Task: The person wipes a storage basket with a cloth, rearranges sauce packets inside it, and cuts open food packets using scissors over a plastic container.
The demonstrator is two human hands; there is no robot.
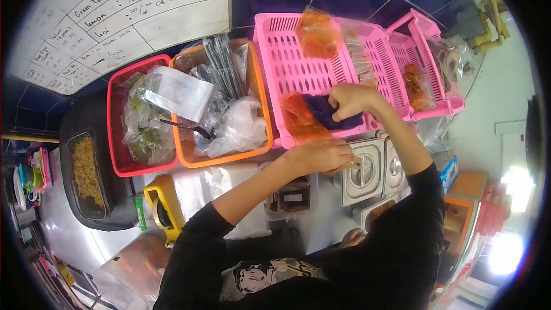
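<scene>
My right hand (354,102) reaches into the front of a pink basket (298,63), its fingers closed on a dark purple cloth (324,109). Beside the cloth, at the basket's front left, lies a clear bag of orange-red food (299,116). My left hand (324,158) is just below the basket's front edge, near a steel container lid (361,166). Its fingers are curled together; a small pale thing shows at the fingertips, too small to name. Another bag of orange food (317,33) rests at the basket's back.
More pink baskets (427,63) with bagged food stand to the right. On the left are an orange basket (261,103) of plastic packaging and a red basket (115,132) of bagged greens. A yellow tape dispenser (166,201) sits nearer me. A whiteboard (172,28) hangs behind.
</scene>
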